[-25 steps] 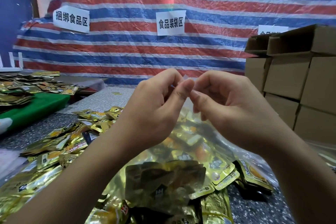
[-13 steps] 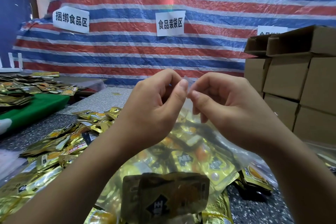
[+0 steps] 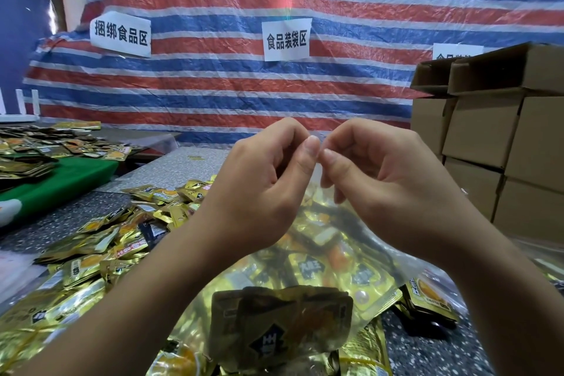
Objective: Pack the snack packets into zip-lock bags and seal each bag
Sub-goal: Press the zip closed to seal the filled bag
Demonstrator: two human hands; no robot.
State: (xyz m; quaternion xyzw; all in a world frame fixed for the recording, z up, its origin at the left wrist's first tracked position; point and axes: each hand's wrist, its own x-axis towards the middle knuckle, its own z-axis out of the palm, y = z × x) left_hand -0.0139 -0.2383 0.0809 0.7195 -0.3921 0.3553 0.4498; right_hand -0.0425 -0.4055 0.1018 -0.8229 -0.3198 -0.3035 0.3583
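You hold one clear zip-lock bag (image 3: 345,223) raised above the table (image 3: 76,217). Your left hand (image 3: 259,189) and right hand (image 3: 387,189) meet at its top edge, and the fingers (image 3: 309,156) of each hand pinch the thin plastic lip between thumb and forefinger. Whether the lip is being pulled apart or pressed closed cannot be told. Several gold snack packets (image 3: 280,323) already sit in the bottom of the bag, which hangs towards you.

Status, as a judgement: this bag is loaded but its seal is not confirmed. A large heap of loose packets (image 3: 100,259) covers the table to your left and under the bag, so most of the packing remains. No finished, sealed bag can be identified. Cardboard boxes (image 3: 500,143) are stacked at your right.
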